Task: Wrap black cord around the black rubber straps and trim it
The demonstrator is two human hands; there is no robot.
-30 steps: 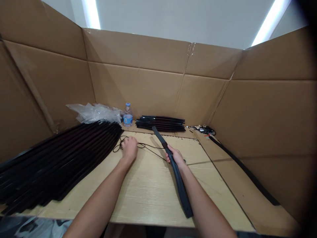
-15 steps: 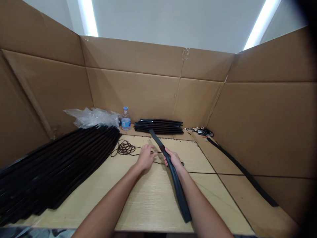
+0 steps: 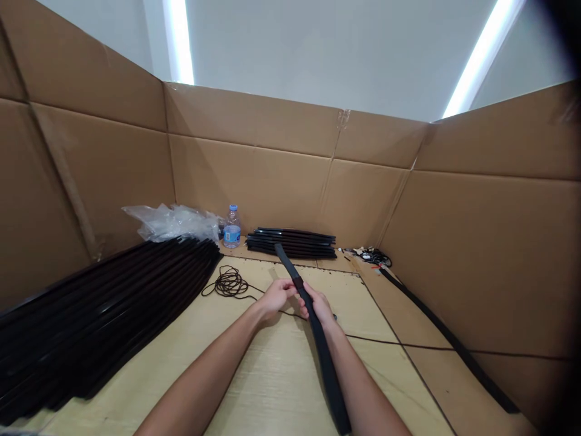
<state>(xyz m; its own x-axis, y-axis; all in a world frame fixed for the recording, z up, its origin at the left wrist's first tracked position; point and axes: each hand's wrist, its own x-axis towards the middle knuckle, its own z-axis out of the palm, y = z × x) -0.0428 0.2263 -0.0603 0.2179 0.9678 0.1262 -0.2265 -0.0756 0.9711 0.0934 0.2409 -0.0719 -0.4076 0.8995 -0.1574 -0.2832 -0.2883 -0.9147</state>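
My right hand [image 3: 320, 306] is closed around a long black strip [image 3: 327, 369], which slants from the table's front up toward the back. Just above that grip, several turns of dark brown cord [image 3: 298, 282] are wrapped round the strip. My left hand [image 3: 274, 298] is beside the wrap, its fingertips pinched on the cord and touching the strip's left side. The cord's loose coil [image 3: 229, 282] lies on the table left of my hands, and a length of it runs to my left hand. What sits behind the fingers is partly hidden.
Many black strips [image 3: 113, 309] are spread across the left side. A stack of shorter black pieces [image 3: 290, 242], a water bottle [image 3: 232, 229] and clear plastic [image 3: 177, 224] line the back. One strip [image 3: 447, 336] lies at right. Cardboard walls [image 3: 254, 175] enclose the table.
My left hand has moved right, from slightly apart with fingers spread to the cord wrap on the strip. My right hand keeps its grip. The view has tilted up a little.
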